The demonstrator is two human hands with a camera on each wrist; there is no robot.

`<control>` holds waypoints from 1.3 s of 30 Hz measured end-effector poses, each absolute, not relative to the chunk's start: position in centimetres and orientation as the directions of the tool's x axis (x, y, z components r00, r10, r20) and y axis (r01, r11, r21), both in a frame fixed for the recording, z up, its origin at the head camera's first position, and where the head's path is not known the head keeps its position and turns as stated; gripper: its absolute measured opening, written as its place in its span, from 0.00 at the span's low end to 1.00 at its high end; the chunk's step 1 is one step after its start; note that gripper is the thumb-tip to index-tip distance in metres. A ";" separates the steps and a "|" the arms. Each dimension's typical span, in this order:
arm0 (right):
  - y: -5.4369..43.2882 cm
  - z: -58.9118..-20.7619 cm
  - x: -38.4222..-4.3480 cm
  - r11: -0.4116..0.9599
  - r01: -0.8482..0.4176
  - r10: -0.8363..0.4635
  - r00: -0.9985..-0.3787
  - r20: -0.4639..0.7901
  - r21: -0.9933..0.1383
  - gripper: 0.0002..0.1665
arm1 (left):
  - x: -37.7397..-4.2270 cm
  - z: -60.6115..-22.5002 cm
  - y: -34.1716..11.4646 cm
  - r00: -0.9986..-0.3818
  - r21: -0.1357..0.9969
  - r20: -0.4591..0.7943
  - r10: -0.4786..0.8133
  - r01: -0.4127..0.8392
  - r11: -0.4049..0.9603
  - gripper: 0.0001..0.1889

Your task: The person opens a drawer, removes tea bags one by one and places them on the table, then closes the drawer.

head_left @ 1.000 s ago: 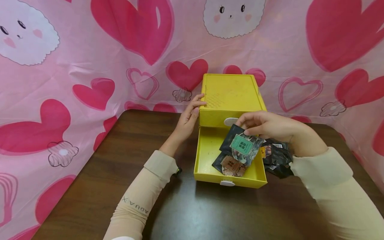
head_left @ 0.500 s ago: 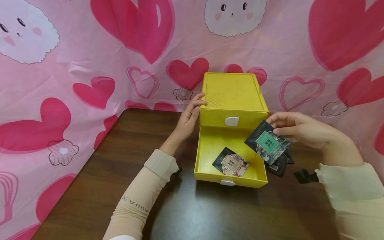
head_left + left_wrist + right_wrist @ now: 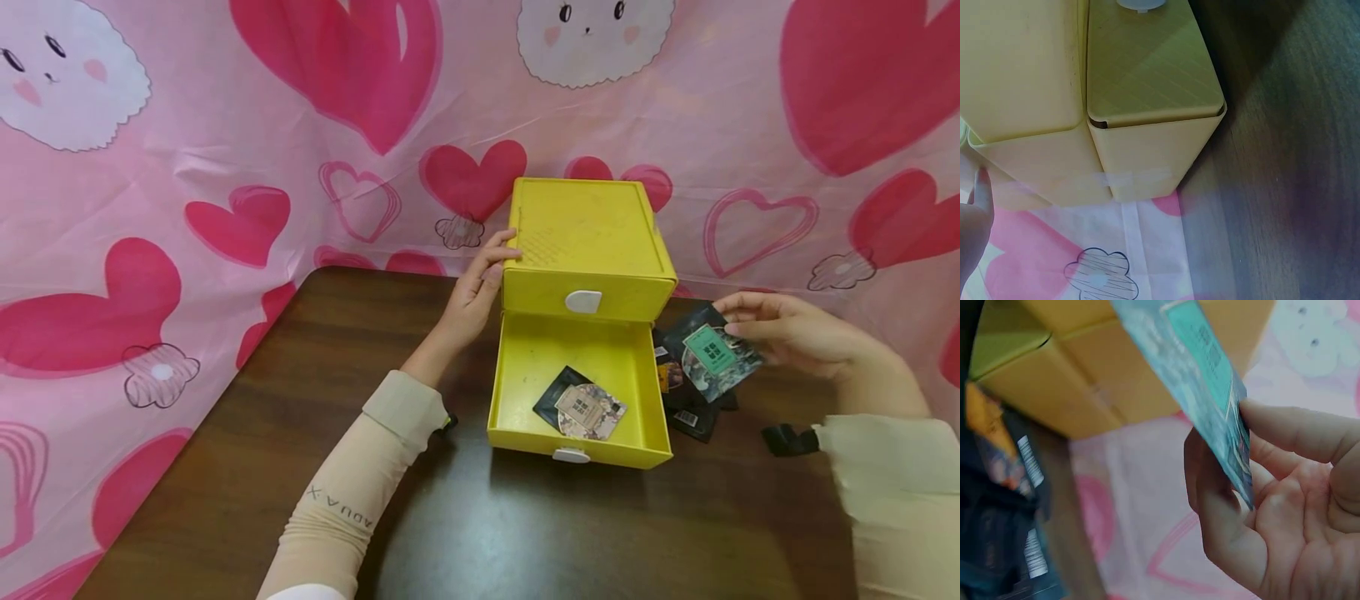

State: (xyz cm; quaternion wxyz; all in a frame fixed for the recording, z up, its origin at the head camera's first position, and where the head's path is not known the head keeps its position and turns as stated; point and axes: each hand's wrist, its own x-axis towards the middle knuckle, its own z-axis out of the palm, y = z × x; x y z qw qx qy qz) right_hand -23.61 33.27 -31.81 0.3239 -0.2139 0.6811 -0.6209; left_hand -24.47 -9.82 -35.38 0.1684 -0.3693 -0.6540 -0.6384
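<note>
My right hand (image 3: 798, 333) pinches a dark sachet with a green label (image 3: 711, 353) between thumb and fingers, to the right of a yellow drawer box (image 3: 592, 225). The right wrist view shows the sachet (image 3: 1204, 369) nearly edge-on, thumb on one face and fingers behind. My left hand (image 3: 474, 292) rests against the box's upper left side with its fingers extended. The lower drawer (image 3: 517, 358) is pulled out, and a dark sachet with a beige label (image 3: 587, 408) lies in it. Below the held sachet, several dark sachets (image 3: 693, 419) lie on the table beside the drawer.
The upper drawer is closed, with a white handle (image 3: 583, 302). A brown wooden table (image 3: 360, 325) carries the box. Behind it hangs a pink cloth (image 3: 360, 100) with hearts. A black strap piece (image 3: 789, 440) sticks out from my right sleeve.
My right hand has carried the green-labelled sachet out from over the open drawer to the right, over the sachets on the table. My left hand stays at the box.
</note>
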 end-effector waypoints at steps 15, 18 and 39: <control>30.4 -35.8 -24.5 0.593 0.086 -0.375 -0.850 -0.369 -0.800 0.27 | -24.4 -35.1 -9.7 -0.679 0.720 0.683 0.270 0.689 -0.090 0.16; 30.0 -36.0 -24.5 0.640 0.079 -0.330 -0.870 -0.366 -0.765 0.30 | -24.4 -35.2 -9.7 -0.672 0.712 0.690 0.271 0.696 -0.089 0.15; 27.5 -31.4 -21.9 0.757 -0.087 -0.308 -0.922 -0.235 -0.648 0.25 | -24.7 -35.5 -9.8 -0.655 0.690 0.709 0.260 0.720 -0.067 0.18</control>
